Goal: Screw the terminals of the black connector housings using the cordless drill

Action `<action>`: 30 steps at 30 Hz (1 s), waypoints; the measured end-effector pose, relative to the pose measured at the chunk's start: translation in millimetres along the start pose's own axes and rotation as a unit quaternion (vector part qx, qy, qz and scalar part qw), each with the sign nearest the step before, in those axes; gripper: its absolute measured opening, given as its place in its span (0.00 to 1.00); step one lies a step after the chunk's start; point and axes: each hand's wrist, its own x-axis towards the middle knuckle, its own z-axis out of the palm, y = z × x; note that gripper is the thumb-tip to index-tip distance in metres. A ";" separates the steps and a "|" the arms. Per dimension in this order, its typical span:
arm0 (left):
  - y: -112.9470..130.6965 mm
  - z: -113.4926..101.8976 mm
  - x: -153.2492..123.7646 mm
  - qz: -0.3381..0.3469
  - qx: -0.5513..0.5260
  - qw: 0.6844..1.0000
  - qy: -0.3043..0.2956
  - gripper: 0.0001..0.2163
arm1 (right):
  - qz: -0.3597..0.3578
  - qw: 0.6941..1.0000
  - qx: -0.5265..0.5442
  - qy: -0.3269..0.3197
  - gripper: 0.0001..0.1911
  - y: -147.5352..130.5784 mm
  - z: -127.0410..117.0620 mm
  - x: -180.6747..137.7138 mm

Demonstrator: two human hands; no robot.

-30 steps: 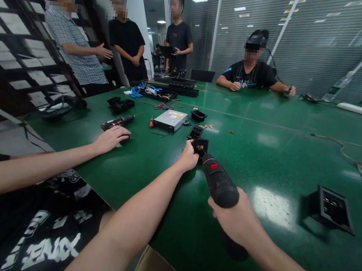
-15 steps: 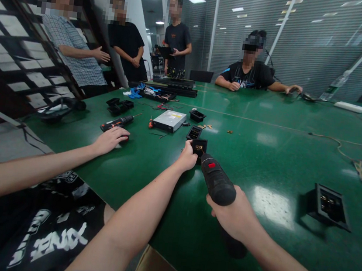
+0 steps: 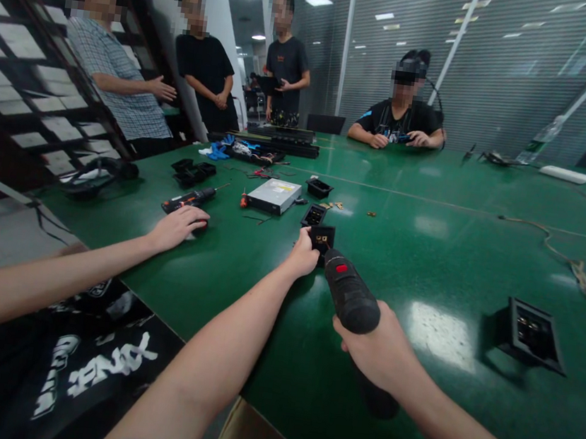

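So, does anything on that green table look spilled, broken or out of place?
Nothing looks spilled or clearly broken. Mildly odd: a few small brass-coloured pieces lie loose beyond the black housing in the left hand, while similar-coloured parts show on the housing itself.

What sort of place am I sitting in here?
Probably an office or meeting room used for hands-on work: there's a glass wall with blinds, a big green table, and a power drill in your right hand.
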 end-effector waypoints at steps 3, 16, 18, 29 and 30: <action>0.4 -0.2 -0.1 -0.003 0.003 1.000 0.000 0.30 | -0.009 1.000 0.004 -0.002 0.09 0.7 -0.4 0.1; -0.2 -0.4 -0.1 -0.005 -0.005 1.000 -0.002 0.30 | -0.015 1.000 0.010 0.004 0.10 0.4 -0.6 -0.3; 2.7 -0.4 -1.3 -0.014 -0.021 1.000 0.001 0.30 | -0.015 1.000 0.009 0.006 0.10 0.6 -0.4 -0.3; 13.7 -1.3 -5.6 -0.025 -0.026 0.999 0.004 0.30 | -0.004 1.000 0.012 0.001 0.09 -0.1 -0.2 -1.0; 14.9 -1.4 -6.0 -0.027 -0.027 0.999 0.006 0.30 | -0.003 1.000 0.012 0.002 0.09 -0.4 -0.4 -1.2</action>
